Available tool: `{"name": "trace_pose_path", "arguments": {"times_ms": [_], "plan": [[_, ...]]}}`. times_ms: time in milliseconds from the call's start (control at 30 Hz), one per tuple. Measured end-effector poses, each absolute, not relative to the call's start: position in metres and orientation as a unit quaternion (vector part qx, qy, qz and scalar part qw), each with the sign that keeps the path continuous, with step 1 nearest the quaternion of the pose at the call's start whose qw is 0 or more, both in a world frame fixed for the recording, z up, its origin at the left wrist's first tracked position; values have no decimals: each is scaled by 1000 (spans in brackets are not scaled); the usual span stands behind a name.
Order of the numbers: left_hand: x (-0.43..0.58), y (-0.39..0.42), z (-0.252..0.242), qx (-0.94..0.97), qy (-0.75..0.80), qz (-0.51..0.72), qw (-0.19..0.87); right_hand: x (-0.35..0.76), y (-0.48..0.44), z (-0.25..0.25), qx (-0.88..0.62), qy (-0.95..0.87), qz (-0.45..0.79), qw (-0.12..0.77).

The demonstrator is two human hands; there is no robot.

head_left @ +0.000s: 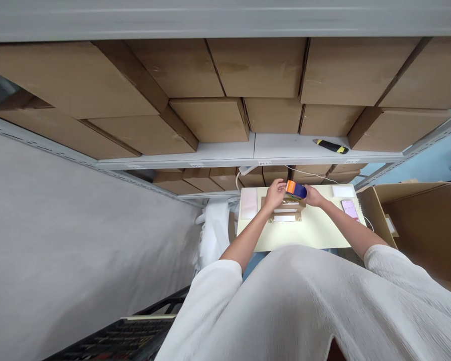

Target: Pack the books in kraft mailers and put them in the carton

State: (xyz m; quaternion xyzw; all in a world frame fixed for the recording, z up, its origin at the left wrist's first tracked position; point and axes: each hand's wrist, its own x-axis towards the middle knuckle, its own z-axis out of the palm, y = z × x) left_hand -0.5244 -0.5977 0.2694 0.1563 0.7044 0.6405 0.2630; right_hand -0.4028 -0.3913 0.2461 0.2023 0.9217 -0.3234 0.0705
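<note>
A blue and orange tape dispenser [296,189] is held above the table, tilted, with my right hand [312,196] closed around its blue end. My left hand [275,194] is at the orange end, its fingers loosely bent and apart, their tips at or very near the dispenser. Whether a strip of tape lies between them is too small to make out. Under both hands a small brown cardboard box [295,207] lies on the pale yellow tabletop [315,228]. Shiny tape and a white label show on its near side.
A phone [349,209] and a white pad [343,191] lie at right, a pinkish sheet [249,203] at left. Above, a shelf [225,150] holds cardboard boxes and a yellow-black utility knife [330,146]. A large open carton [417,220] stands right of the table.
</note>
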Motion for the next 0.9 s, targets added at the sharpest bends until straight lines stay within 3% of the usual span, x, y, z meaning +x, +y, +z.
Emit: {"name": "trace_pose_path", "arguments": {"times_ms": [200, 900], "plan": [[-522, -598, 272, 164, 711, 619, 291, -405, -394, 248, 186, 929, -310, 74], [-530, -605, 250, -7, 732, 658, 176, -404, -411, 273, 170, 931, -318, 58]]}}
